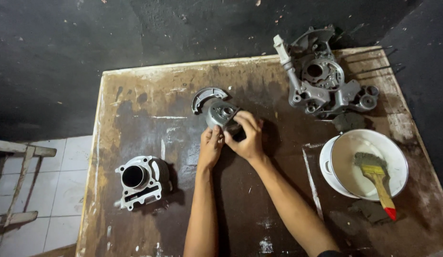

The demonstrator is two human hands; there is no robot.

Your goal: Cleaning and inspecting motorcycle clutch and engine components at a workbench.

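Observation:
Both of my hands meet at the middle of a worn wooden table (136, 219). My left hand (211, 146) and my right hand (247, 135) together grip a small round grey metal part (221, 114) with holes in its face. Just behind that part lies a curved brake shoe (206, 95), touching or nearly touching it. My forearms run in from the bottom edge.
A finned engine cylinder (139, 181) lies at the table's left. A grey engine crankcase (321, 81) sits at the back right. A white bowl (347, 157) at the right holds a dirty paintbrush (376, 178). Dark wall behind; tiled floor and a wooden frame (17, 185) lie left.

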